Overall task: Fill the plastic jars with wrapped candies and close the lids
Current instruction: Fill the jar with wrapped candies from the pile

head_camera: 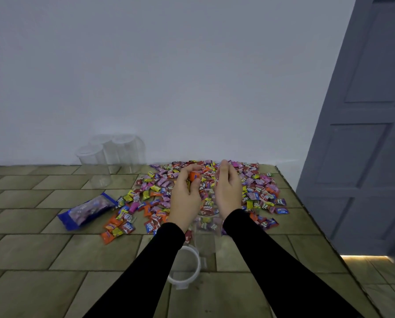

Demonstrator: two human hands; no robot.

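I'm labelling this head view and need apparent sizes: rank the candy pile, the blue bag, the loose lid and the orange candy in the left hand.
1. candy pile
2. blue bag
3. lid, though it lies nearer the camera, so bag versus lid is unsure
4. orange candy, pinched in the left hand

Candies lie spread on the floor against the wall. Three jars stand to their left, a bag before those. An open jar stands at the pile's near edge, a lid before it. A door is at right.
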